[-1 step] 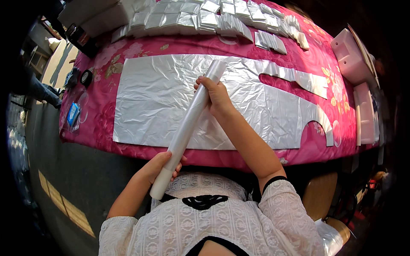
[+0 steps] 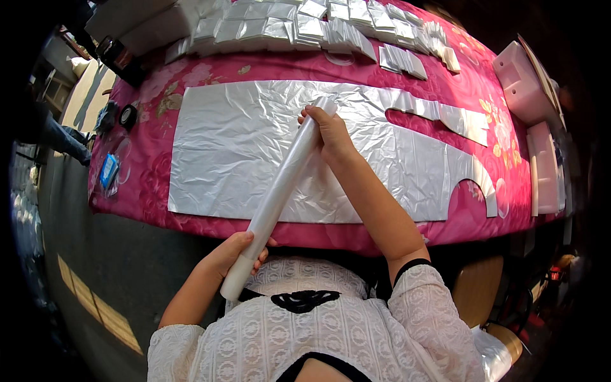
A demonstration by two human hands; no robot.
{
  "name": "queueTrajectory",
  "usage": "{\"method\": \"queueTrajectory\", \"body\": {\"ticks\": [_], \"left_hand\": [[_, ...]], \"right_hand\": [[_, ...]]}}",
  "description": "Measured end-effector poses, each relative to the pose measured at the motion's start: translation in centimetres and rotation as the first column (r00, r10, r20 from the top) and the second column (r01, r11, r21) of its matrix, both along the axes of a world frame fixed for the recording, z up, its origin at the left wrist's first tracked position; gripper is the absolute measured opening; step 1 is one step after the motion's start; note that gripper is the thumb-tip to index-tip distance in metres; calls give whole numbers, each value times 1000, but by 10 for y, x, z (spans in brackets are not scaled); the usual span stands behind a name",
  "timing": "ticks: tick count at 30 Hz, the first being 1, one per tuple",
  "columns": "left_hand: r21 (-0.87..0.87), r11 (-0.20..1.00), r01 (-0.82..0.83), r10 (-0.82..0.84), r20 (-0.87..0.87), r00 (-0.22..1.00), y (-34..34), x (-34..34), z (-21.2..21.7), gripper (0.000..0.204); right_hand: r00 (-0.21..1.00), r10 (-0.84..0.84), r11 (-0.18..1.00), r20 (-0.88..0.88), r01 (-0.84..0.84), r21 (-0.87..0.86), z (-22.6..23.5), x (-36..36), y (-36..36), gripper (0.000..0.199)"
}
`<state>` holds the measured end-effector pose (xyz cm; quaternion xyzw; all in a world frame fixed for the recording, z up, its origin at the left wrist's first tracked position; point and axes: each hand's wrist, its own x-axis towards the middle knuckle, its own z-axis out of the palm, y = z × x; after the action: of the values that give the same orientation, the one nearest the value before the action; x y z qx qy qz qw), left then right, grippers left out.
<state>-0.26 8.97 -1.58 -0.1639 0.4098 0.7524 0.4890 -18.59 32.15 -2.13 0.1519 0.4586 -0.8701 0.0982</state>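
Your left hand (image 2: 228, 254) grips the near part of the pale roll (image 2: 280, 192), your right hand (image 2: 332, 133) the far; it partly hides fingers and the silvery sheet (image 2: 223, 149).

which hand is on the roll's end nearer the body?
The left hand: it grips the whitish roll near the end closest to the white top. The right hand grips near the far end, above the silver sheet.
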Motion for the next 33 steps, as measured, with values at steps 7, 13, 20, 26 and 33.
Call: {"method": "queueTrajectory", "body": {"ticks": [7, 13, 20, 26, 33], "left_hand": [[138, 990, -34, 23, 84, 996, -26, 35, -25, 68], [191, 980, -63, 41, 118, 992, -28, 38, -27, 67], [99, 995, -32, 23, 93, 995, -33, 36, -26, 70], [72, 994, 87, -87, 2, 996, -44, 37, -17, 72], [41, 906, 421, -423, 99, 901, -133, 64, -25, 56]], "right_hand": [[972, 235, 897, -19, -209, 389, 2, -40, 70, 28], [822, 568, 672, 42, -492, 553, 5, -27, 55, 27], [637, 767, 398, 84, -574, 716, 10, -19, 40, 25], [811, 585, 487, -3, -348, 801, 2, -36, 72, 19], [961, 242, 478, -133, 1, 879, -4, -75, 185, 16]]}}
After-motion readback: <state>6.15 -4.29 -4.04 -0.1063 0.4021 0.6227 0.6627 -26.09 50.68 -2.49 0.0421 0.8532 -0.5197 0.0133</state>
